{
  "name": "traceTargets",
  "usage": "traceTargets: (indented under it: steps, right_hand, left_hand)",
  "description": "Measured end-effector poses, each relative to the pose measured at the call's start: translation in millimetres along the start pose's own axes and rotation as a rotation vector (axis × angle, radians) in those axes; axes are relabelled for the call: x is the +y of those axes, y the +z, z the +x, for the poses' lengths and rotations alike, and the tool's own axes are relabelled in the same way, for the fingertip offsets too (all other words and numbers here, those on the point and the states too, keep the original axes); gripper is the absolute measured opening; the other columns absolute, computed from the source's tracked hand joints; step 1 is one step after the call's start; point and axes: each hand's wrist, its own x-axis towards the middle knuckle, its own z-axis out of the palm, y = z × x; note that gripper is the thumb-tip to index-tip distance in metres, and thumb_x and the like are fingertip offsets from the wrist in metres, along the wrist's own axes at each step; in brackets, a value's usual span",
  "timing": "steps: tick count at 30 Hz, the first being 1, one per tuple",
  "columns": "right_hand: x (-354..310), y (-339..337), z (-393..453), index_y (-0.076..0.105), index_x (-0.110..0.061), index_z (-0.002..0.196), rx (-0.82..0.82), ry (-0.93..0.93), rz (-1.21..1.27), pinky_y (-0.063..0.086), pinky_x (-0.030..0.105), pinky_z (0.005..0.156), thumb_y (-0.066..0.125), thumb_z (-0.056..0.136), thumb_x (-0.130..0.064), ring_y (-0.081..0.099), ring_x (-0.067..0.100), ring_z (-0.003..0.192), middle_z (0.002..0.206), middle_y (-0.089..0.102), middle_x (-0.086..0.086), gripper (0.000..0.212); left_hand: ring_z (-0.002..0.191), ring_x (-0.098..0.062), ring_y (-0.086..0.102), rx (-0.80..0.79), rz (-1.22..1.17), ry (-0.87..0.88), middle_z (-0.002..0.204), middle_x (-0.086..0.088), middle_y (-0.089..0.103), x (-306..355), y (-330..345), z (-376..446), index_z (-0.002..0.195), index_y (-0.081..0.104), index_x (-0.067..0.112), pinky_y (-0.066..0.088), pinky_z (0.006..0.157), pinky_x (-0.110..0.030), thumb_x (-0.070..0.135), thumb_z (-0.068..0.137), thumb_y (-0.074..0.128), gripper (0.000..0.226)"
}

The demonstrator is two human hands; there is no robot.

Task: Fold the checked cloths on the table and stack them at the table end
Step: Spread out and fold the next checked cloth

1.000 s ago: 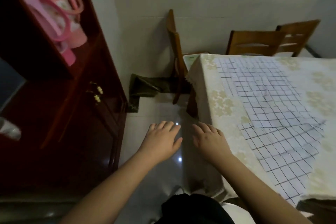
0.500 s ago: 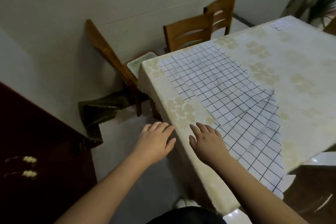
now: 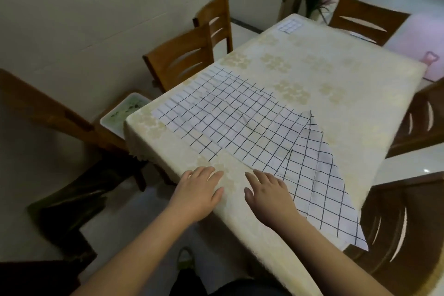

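Table (image 3: 324,94) carried spread checked cloths (image 3: 240,122). Left hand (image 3: 198,191), right hand (image 3: 270,196) flat, fingers straight, holding nothing; both had advanced over table edge.

Two bare forearms are seen, with no sleeves, watches or rings worn on them. The left hand (image 3: 200,193) and the right hand (image 3: 269,196) are uncovered, with short, unpainted nails. Dark clothing is seen at the near edge, with a green-trimmed shoe (image 3: 184,259) below.
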Motion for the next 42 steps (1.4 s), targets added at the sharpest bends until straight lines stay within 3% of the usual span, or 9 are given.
traceTargets:
  steps: [3, 6, 8, 11, 15, 20, 27, 35, 42]
  right_hand:
    - [-20, -4, 18, 0.027, -0.025, 0.150, 0.019, 0.085, 0.027, 0.023, 0.037, 0.113, 0.028, 0.102, -0.042, 0.030, 0.021, 0.141, 0.155, 0.031, -0.002, 0.050]
    - [-44, -11, 37, 0.026, -0.025, 0.151, 0.030, 0.141, 0.056, 0.022, 0.037, 0.113, 0.028, 0.103, -0.041, 0.028, 0.020, 0.142, 0.156, 0.030, -0.004, 0.051]
    - [-57, -13, 45, 0.026, -0.026, 0.151, 0.044, 0.178, 0.064, 0.022, 0.036, 0.113, 0.028, 0.103, -0.042, 0.028, 0.019, 0.142, 0.156, 0.030, -0.005, 0.051]
    - [-67, -16, 55, 0.024, -0.027, 0.151, 0.054, 0.242, 0.078, 0.022, 0.034, 0.113, 0.027, 0.103, -0.042, 0.027, 0.017, 0.142, 0.156, 0.029, -0.006, 0.051]
    - [-67, -16, 65, 0.023, -0.027, 0.152, 0.045, 0.301, 0.079, 0.021, 0.034, 0.114, 0.027, 0.103, -0.042, 0.025, 0.017, 0.143, 0.157, 0.027, -0.006, 0.052]
    - [-58, -14, 85, 0.022, -0.027, 0.152, 0.044, 0.342, 0.100, 0.021, 0.035, 0.114, 0.027, 0.103, -0.042, 0.025, 0.016, 0.144, 0.158, 0.027, -0.006, 0.052]
    - [-35, -3, 127, 0.022, -0.026, 0.153, 0.016, 0.356, 0.182, 0.021, 0.034, 0.114, 0.027, 0.103, -0.040, 0.026, 0.015, 0.143, 0.157, 0.028, -0.005, 0.052]
    - [-1, 25, 182, 0.021, -0.021, 0.154, -0.055, 0.310, 0.219, 0.020, 0.036, 0.117, 0.027, 0.103, -0.035, 0.023, 0.016, 0.146, 0.159, 0.025, 0.001, 0.052]
    - [-4, 61, 209, 0.020, -0.016, 0.154, -0.070, 0.363, 0.276, 0.016, 0.042, 0.119, 0.031, 0.101, -0.029, 0.022, 0.022, 0.148, 0.161, 0.023, 0.007, 0.056]
  left_hand:
    - [0.133, -0.019, 0.044, -0.020, -0.028, 0.088, 0.145, 0.001, 0.049, -31, -2, 20, 0.141, 0.048, 0.024, 0.035, 0.106, -0.044, 0.054, 0.085, 0.011, 0.073]
    - [0.142, -0.016, 0.028, -0.066, -0.011, 0.147, 0.154, 0.005, 0.033, -58, -14, 36, 0.149, 0.032, 0.029, 0.024, 0.113, -0.041, 0.057, 0.076, -0.005, 0.086]
    - [0.143, -0.017, 0.023, -0.096, -0.021, 0.165, 0.157, 0.006, 0.028, -73, -23, 47, 0.150, 0.027, 0.030, 0.022, 0.113, -0.040, 0.058, 0.074, -0.007, 0.089]
    - [0.145, -0.019, 0.021, -0.096, -0.024, 0.199, 0.158, 0.003, 0.024, -88, -33, 68, 0.151, 0.025, 0.030, 0.021, 0.115, -0.041, 0.057, 0.090, 0.007, 0.070]
    - [0.144, -0.019, 0.022, -0.098, -0.007, 0.250, 0.157, 0.003, 0.026, -99, -38, 92, 0.150, 0.026, 0.030, 0.023, 0.113, -0.042, 0.059, 0.075, -0.007, 0.088]
    - [0.146, -0.019, 0.020, -0.116, -0.029, 0.275, 0.158, 0.001, 0.026, -102, -29, 125, 0.151, 0.027, 0.028, 0.021, 0.115, -0.043, 0.047, 0.101, 0.027, 0.054]
    - [0.144, -0.018, 0.025, -0.142, -0.049, 0.275, 0.157, 0.001, 0.029, -87, -16, 167, 0.153, 0.021, 0.026, 0.024, 0.116, -0.041, 0.045, 0.101, 0.030, 0.055]
    - [0.141, -0.024, 0.028, -0.306, -0.043, 0.129, 0.157, -0.004, 0.026, -63, 20, 233, 0.151, 0.023, 0.021, 0.032, 0.111, -0.048, 0.041, 0.100, 0.034, 0.056]
    - [0.150, -0.030, -0.003, -0.345, -0.007, 0.048, 0.164, -0.008, -0.005, -63, 51, 261, 0.156, 0.003, 0.023, 0.014, 0.118, -0.056, 0.044, 0.101, 0.034, 0.067]
